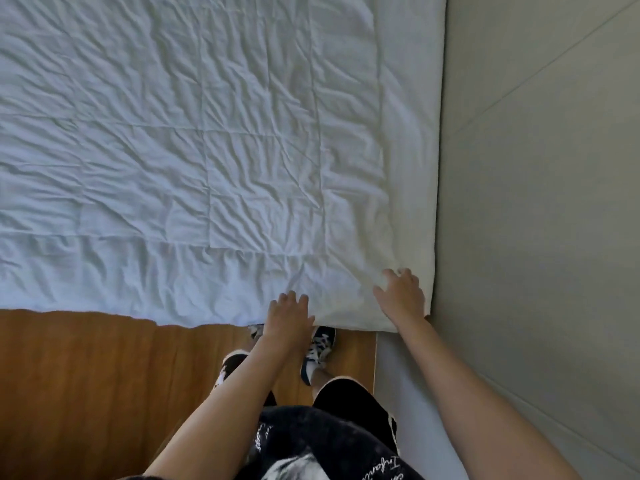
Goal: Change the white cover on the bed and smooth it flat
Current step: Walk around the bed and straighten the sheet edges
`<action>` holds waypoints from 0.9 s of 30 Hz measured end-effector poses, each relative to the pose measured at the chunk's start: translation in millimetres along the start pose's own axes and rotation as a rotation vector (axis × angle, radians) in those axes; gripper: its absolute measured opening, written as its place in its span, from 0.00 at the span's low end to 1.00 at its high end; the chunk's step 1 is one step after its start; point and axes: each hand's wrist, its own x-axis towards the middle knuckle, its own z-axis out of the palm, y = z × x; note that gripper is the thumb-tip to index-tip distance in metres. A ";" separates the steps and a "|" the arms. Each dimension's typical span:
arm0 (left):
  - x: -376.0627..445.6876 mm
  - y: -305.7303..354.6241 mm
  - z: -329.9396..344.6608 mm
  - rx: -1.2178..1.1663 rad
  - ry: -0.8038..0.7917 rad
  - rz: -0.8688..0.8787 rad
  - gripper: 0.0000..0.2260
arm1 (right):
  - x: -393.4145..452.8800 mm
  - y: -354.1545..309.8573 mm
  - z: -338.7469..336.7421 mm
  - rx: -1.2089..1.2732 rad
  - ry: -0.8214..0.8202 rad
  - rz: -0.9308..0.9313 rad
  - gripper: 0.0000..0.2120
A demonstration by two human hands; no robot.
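Fabric fills most of the head view: we see the white cover (pixel 207 150) spread across the bed, reaching from the left margin to the grey wall (pixel 536 202) on the right. Its surface is heavily wrinkled, with fine creases running in many directions and a faint grid of straight fold lines dividing it into rectangles. Along the right side the cover lies smoother, and its edge sits just beside the wall. The near edge hangs over the bed's side, above the wooden floor (pixel 86 375).

We note script lettering on the dark shirt (pixel 311 441) at the bottom of the view; it is too small and distorted for us to read. The patterned shoes (pixel 320 348) on the floor show no marking we can read.

We observe both arms extended forward to the near right corner of the cover. The left hand (pixel 289 313) rests palm down on the near edge, its fingers loosely bent and slightly apart, their tips on the fabric. The right hand (pixel 401 292) lies palm down near the corner, close to the wall, with its fingers spread apart and curved, tips pressing the cloth. We cannot tell whether either hand pinches any fabric beneath it.
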 end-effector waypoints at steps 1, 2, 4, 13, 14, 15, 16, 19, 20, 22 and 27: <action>-0.4 -6.3 -4.9 -0.011 0.004 -0.008 0.20 | 1.2 -7.9 -3.6 0.016 0.005 -0.024 0.24; -0.9 -13.6 -10.7 -0.017 0.009 -0.015 0.19 | 2.4 -14.2 -6.8 0.023 0.000 -0.039 0.23; -1.7 -29.7 -26.1 -0.012 0.017 -0.017 0.18 | 4.9 -25.9 -13.5 0.017 -0.030 -0.043 0.23; 29.9 -122.9 -123.2 0.034 0.099 -0.060 0.21 | 20.7 -114.0 -81.4 0.022 0.002 -0.051 0.22; 40.0 -128.6 -133.6 0.030 0.124 -0.060 0.21 | 26.9 -124.0 -93.0 0.034 0.025 -0.065 0.22; 49.2 -131.6 -148.8 0.024 0.107 -0.056 0.20 | 34.0 -132.8 -104.7 0.043 0.041 -0.079 0.22; 57.3 -131.1 -166.8 0.016 0.091 -0.048 0.19 | 41.8 -140.0 -115.8 0.046 0.057 -0.095 0.22; 88.5 -126.9 -211.0 -0.026 0.203 -0.025 0.20 | 69.7 -155.3 -146.8 0.052 0.091 -0.122 0.22; 99.4 -124.4 -224.7 -0.041 0.225 -0.031 0.20 | 80.3 -158.8 -156.5 0.065 0.095 -0.119 0.22; 125.3 -120.6 -249.4 -0.070 0.265 -0.043 0.21 | 106.0 -163.0 -173.7 0.088 0.107 -0.132 0.21; 213.6 -112.1 -301.4 -0.185 0.282 -0.132 0.20 | 212.6 -172.4 -214.1 0.090 0.086 -0.157 0.23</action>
